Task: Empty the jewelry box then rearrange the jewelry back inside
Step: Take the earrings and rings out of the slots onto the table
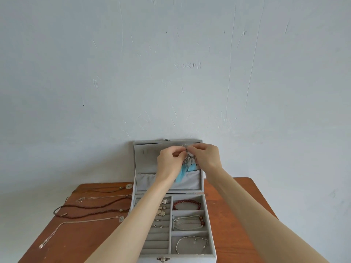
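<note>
Both hands [187,155] pinched feather earring [185,168] at lid [144,154], 12 o'clock; necklaces [91,207] remained out, 9 o'clock.

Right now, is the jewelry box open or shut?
Open. The jewelry box has its lid standing upright against the wall, and the red bead bracelet lies visible in a compartment.
</note>
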The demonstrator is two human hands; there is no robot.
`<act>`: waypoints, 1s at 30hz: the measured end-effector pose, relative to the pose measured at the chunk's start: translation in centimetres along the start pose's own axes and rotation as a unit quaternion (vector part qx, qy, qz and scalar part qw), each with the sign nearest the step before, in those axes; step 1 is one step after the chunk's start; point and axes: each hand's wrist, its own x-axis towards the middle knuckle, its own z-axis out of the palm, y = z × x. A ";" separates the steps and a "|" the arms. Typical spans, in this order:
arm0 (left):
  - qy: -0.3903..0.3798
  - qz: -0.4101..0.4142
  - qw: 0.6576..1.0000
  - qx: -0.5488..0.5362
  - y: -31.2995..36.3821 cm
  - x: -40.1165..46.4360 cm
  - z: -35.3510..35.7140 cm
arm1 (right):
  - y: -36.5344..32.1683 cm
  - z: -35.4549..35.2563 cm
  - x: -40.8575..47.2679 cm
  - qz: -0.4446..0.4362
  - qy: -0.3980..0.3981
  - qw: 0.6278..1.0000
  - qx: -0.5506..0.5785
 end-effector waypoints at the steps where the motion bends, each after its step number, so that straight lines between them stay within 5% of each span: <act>1: -0.002 0.011 1.000 0.006 0.1 -0.4 -0.4 | -0.2 -0.1 -0.6 -0.011 -0.007 1.000 -0.004; 17: -0.007 0.087 0.993 0.073 1.2 -8.7 -9.1 | -3.3 2.1 -11.0 -0.140 -0.071 0.983 -0.093; 30: -0.046 -0.118 0.990 -0.057 -1.8 -12.8 -14.4 | -0.9 5.2 -15.1 -0.066 -0.122 0.988 -0.064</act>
